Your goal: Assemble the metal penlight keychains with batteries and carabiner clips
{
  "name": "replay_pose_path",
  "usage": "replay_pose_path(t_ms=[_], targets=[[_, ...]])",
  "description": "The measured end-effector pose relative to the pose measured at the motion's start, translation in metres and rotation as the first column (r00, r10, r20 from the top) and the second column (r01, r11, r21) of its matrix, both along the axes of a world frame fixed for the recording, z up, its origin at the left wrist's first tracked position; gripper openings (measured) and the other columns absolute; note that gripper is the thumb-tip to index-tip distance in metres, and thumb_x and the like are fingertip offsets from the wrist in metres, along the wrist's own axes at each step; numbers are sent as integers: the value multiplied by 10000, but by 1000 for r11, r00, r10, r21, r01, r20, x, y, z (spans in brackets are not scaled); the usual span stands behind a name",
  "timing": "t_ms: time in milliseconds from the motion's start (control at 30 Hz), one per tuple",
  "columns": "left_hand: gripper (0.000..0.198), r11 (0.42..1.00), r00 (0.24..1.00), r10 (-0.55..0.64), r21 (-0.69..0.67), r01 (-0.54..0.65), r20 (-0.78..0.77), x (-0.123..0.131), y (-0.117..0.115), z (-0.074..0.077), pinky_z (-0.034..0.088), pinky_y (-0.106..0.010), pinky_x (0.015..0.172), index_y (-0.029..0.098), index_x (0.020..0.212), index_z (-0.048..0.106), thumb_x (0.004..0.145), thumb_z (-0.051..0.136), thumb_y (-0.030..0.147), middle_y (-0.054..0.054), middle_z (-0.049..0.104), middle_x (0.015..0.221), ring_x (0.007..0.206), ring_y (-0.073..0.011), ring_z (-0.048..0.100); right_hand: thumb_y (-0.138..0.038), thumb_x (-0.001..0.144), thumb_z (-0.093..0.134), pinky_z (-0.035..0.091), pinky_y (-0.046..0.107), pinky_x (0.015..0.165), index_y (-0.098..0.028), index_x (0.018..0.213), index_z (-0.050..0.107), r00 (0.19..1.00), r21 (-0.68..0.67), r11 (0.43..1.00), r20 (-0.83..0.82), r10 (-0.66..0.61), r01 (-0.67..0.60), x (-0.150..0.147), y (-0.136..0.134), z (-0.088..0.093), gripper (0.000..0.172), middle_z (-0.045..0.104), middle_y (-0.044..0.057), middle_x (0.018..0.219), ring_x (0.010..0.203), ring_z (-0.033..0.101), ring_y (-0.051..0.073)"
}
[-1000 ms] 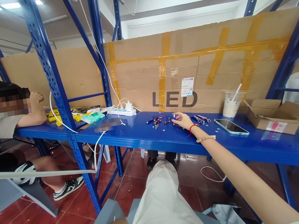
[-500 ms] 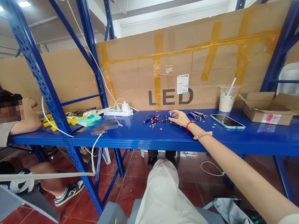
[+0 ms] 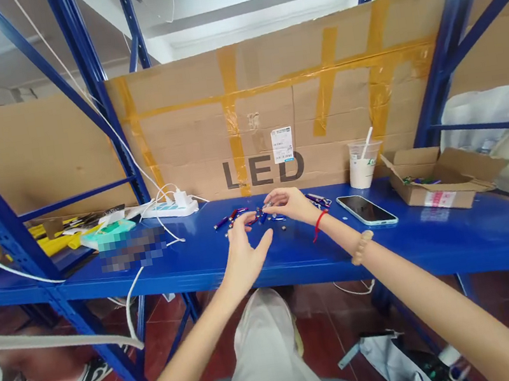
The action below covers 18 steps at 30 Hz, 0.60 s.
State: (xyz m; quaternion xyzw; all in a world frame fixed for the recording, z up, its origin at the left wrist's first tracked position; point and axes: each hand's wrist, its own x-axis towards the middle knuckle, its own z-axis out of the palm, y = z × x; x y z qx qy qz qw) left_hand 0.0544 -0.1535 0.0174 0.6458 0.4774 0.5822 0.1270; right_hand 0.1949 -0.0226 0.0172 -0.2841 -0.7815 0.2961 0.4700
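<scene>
Several small red and blue pen-like parts (image 3: 234,217) and tiny round pieces lie scattered on the blue shelf top (image 3: 255,255). My right hand (image 3: 289,203) rests over them, fingers pinched on a small blue part. My left hand (image 3: 244,253) reaches toward the same pile, fingers spread and empty, thumb out to the right. A red cord and a bead bracelet (image 3: 363,248) sit on my right wrist.
A phone (image 3: 366,209) lies face up right of the pile, with a plastic cup and straw (image 3: 365,163) and an open cardboard box (image 3: 440,177) beyond. A white power strip (image 3: 171,207) with cables sits left. A taped cardboard sheet marked LED backs the shelf. Another person's legs show at far left.
My left hand has come up into view and reached to the pile. The camera has moved closer and turned right, so the person at left is nearly out of view.
</scene>
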Motion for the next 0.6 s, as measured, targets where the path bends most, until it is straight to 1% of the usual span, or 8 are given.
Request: replay_pose_path(t_ms=[67, 133, 267, 333, 400, 467, 533, 600], targets=[[416, 986, 996, -73, -155, 66, -42, 5, 22, -14, 435, -296, 737, 185, 1113, 486, 739, 605, 323, -85, 572, 1099, 871, -169, 539, -389, 575, 744, 522, 275, 618, -138, 799, 643, 998, -38, 998, 34, 48, -47, 12, -15, 12, 351, 674, 48, 697, 634, 630, 152], [325, 923, 957, -285, -287, 257, -58, 11, 34, -24, 443, -284, 697, 165, 1071, 495, 812, 499, 361, -58, 624, 925, 708, -136, 558, -405, 583, 739, 520, 268, 596, -134, 792, 648, 991, -83, 992, 90, 103, -95, 23, -30, 19, 355, 669, 40, 672, 610, 626, 148], [264, 772, 853, -521, -407, 489, 35, 30, 39, -19, 439, -257, 651, 153, 836, 486, 883, 331, 361, -24, 604, 684, 577, -112, 530, -438, 682, 658, 525, 278, 629, -147, 844, 670, 967, -112, 989, 225, 123, -99, 52, -40, 19, 333, 684, 44, 711, 649, 639, 159], [258, 745, 835, -548, -425, 514, 49, 34, 38, -14, 433, -248, 676, 162, 785, 465, 889, 325, 352, -37, 610, 735, 627, -111, 534, -440, 743, 594, 524, 291, 673, -196, 884, 688, 954, -48, 999, 300, -2, 17, 77, -29, 19, 298, 701, 46, 807, 712, 647, 169], [238, 704, 812, -581, -466, 536, 56, 30, 36, -11, 423, -244, 689, 164, 802, 475, 890, 337, 337, -45, 617, 798, 671, -113, 531, -435, 741, 591, 519, 300, 678, -232, 880, 698, 914, 75, 970, 325, -243, 231, 116, -9, 26, 268, 702, 55, 887, 755, 647, 187], [227, 671, 799, -599, -509, 539, 56, 21, 36, -11, 416, -247, 697, 164, 840, 491, 890, 349, 335, -43, 610, 795, 681, -115, 525, -397, 731, 601, 517, 305, 672, -243, 867, 698, 804, 183, 861, 307, -509, 476, 169, 18, 37, 227, 702, 60, 901, 752, 651, 194], [243, 621, 780, -620, -558, 551, 80, 10, 40, -11, 419, -254, 694, 168, 901, 492, 892, 347, 362, -50, 610, 803, 675, -118, 519, -309, 715, 614, 508, 300, 637, -245, 891, 694, 588, 275, 666, 319, -743, 694, 231, 46, 48, 204, 709, 65, 869, 716, 658, 191], [274, 575, 751, -653, -579, 578, 102, 1, 46, -10, 422, -250, 685, 177, 980, 479, 887, 358, 404, -49, 608, 797, 652, -114, 514, -158, 660, 623, 475, 265, 552, -229, 810, 708, 349, 397, 488, 374, -859, 777, 290, 69, 55, 187, 714, 74, 781, 642, 657, 172]])
